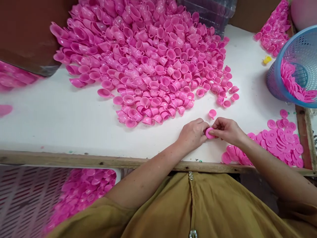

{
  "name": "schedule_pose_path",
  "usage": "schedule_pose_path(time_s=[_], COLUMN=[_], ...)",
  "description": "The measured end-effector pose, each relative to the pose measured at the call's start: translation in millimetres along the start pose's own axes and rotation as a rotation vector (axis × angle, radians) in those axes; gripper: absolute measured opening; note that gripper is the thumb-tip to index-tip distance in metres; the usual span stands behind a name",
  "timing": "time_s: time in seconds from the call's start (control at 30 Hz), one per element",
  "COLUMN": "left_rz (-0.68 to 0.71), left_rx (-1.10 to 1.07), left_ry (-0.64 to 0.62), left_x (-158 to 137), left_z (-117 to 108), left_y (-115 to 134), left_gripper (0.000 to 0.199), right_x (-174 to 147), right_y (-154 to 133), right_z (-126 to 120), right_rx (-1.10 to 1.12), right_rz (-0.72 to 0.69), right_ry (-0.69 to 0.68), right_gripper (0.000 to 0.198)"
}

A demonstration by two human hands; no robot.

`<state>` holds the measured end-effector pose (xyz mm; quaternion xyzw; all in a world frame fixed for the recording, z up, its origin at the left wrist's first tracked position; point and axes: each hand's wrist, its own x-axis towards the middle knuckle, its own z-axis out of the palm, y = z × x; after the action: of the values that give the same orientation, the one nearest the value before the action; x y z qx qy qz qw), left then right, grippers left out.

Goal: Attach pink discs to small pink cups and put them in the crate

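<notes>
Close to the table's front edge, my left hand [194,133] is closed with its fingertips at the left rim of a small round pink toy saucer [209,133]. My right hand [228,130] pinches the same saucer from the right, its thumb lying over the face. Whatever lies beneath the saucer between my fingers is hidden. A single pink toy teacup [212,114] sits just beyond my hands. Under and beside my right forearm spreads a pile of pink saucers [279,142]. A large heap of pink toy teacups [153,62] covers the table farther back.
A blue perforated basket [274,77] at the right holds pink pieces. Near it lies a yellow piece [266,59]. A wooden strip [138,162] edges the white table [61,122]. Below left, a crate [24,198] holds more pink pieces. Brown boards [32,29] stand behind.
</notes>
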<state>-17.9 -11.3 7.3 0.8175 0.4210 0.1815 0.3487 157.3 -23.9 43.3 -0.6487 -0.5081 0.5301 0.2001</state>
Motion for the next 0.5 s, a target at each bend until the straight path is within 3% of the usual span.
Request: schedule_pose_path(time_s=[0.17, 0.27, 0.4, 0.5], left_rz=[-0.034, -0.063, -0.084, -0.174], left_rx=[-0.017, -0.051, -0.260, -0.273], left_ry=[-0.043, -0.054, -0.171, -0.206], left_x=[2, 2, 4, 11], left_z=[-2, -9, -22, -28], left_y=[1, 1, 3, 7], left_gripper=[0.017, 0.017, 0.034, 0.026], right_x=[1, 5, 9, 13], right_y=[-1, -1, -7, -13], right_z=[0, -3, -5, -7], right_rx=[0.009, -0.043, -0.085, -0.079], right_rz=[0.108, 0.088, 0.146, 0.199], right_ry=[-0.017, -0.034, -0.059, -0.093], right_gripper=[0.044, 0.044, 0.040, 0.042])
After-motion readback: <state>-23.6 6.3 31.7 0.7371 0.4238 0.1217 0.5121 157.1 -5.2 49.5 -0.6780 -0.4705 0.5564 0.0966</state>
